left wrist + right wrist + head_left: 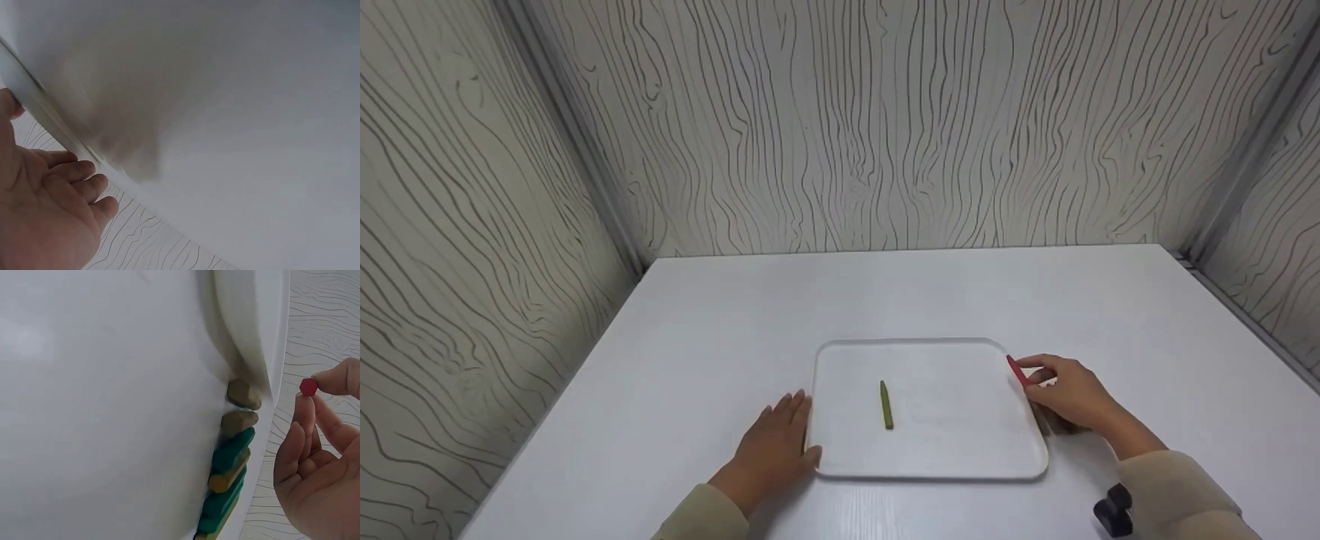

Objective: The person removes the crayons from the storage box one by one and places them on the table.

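A white rectangular tray (960,442) lies on the table, with an olive-green crayon (886,405) left of its middle. My left hand (776,439) rests against the tray's left edge, fingers extended along it and thumb at the near corner. In the left wrist view, the fingertips of that hand (62,202) touch the tray's side. My right hand (1072,394) pinches a red crayon (1018,370) between thumb and fingers, over the tray's right rim. The right wrist view shows the hexagonal end of the red crayon (308,387).
Beside the tray's right side, partly under my right hand, several brown, green and yellowish crayons (230,455) lie in a row. A small black object (1114,511) is next to my right sleeve. Wood-grain-patterned panels (855,135) stand behind the white table (720,315) and at its sides.
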### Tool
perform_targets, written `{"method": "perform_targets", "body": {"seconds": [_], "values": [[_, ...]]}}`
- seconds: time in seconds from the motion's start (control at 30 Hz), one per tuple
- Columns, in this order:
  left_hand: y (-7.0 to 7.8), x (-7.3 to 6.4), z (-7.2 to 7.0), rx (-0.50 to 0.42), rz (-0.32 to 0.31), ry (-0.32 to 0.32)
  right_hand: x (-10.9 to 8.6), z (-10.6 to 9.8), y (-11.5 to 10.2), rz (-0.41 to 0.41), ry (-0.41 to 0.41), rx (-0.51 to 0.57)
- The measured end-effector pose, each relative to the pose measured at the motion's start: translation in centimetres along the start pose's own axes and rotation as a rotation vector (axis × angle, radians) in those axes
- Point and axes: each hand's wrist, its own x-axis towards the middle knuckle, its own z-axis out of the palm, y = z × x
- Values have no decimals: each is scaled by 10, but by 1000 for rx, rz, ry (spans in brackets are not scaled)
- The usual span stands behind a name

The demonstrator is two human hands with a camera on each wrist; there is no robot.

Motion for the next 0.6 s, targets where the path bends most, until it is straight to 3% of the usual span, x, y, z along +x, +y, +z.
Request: {"method": "perform_targets", "body": {"seconds": [0.3,0.6], "values": [[-1,-1,-1,22,30,33,-7,-16,22,15,31,-48],[1,-2,-3,-10,11,-6,-17,-29,43,61,47,-59]]}}
